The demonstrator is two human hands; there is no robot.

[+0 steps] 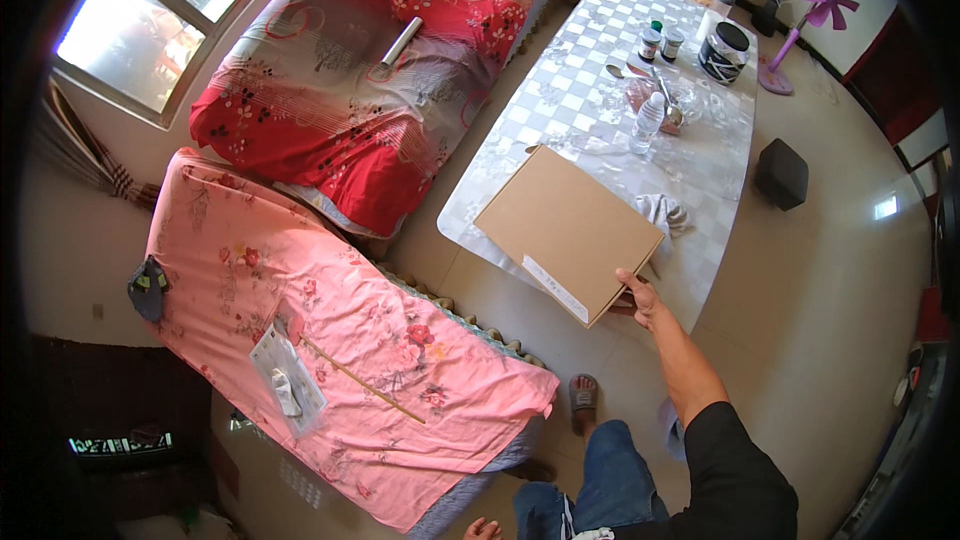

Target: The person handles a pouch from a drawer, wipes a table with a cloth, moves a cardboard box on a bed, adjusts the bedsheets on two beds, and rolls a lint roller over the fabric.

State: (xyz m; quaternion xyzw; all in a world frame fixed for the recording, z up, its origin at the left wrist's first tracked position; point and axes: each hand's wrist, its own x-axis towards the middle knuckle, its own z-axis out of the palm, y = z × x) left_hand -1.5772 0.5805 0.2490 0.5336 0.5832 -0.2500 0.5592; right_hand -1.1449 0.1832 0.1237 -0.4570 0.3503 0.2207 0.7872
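Note:
A flat brown cardboard box (574, 221) with a white strip along its near edge lies over the near end of the table. My right hand (637, 300) grips its near right corner, thumb on top and fingers underneath. Just beyond that corner, a crumpled grey cloth (664, 214) rests on the tabletop. Only the fingertips of my left hand (482, 529) show at the bottom edge, beside my knee and away from the box. Whether they hold anything is out of sight.
On the checked tablecloth (555, 116) stand a plastic bottle (647, 122), small jars (671, 44) and a large black-lidded tub (724, 52). A pink-covered sofa (360, 330) holds a thin stick (360, 377). A black stool (781, 174) and a purple fan (784, 64) stand right.

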